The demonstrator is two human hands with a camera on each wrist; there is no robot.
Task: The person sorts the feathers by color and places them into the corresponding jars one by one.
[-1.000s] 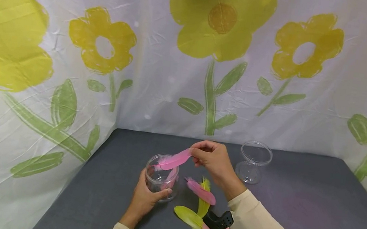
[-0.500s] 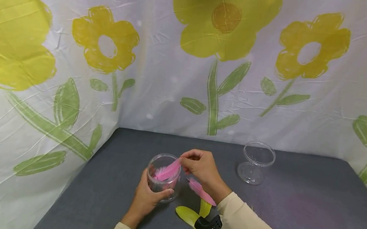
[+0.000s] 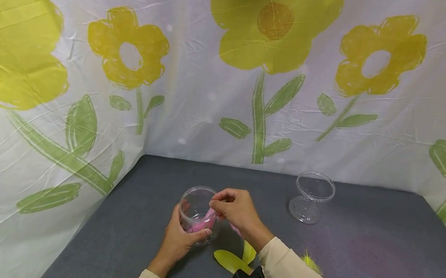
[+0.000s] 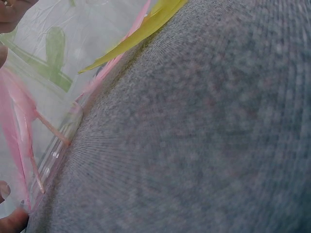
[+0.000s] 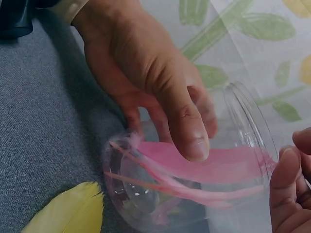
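My left hand (image 3: 180, 240) grips a clear plastic jar (image 3: 193, 207), tilted slightly, with its thumb along the near side. Pink feathers (image 5: 194, 162) stand inside the jar, seen through its wall. At the jar's right rim, my right hand (image 3: 236, 209) pinches the top end of a pink feather (image 3: 210, 213), whose body hangs down inside. The right wrist view catches the right fingertips (image 5: 286, 179) beside the rim. Yellow feathers (image 3: 229, 261) lie on the table just right of the jar, partly covered by the right forearm, along with a pink feather (image 3: 235, 229) mostly hidden by the right hand.
A second clear plastic container (image 3: 312, 198) stands farther back on the right of the grey table (image 3: 379, 223). A white curtain (image 3: 193, 107) printed with yellow flowers hangs behind and at the sides. Another yellow feather tip (image 3: 310, 262) shows beyond the right sleeve.
My right hand has moved left and down to the jar's rim, lowering the pink feather from above the opening into the jar. The left hand keeps holding the jar in place.
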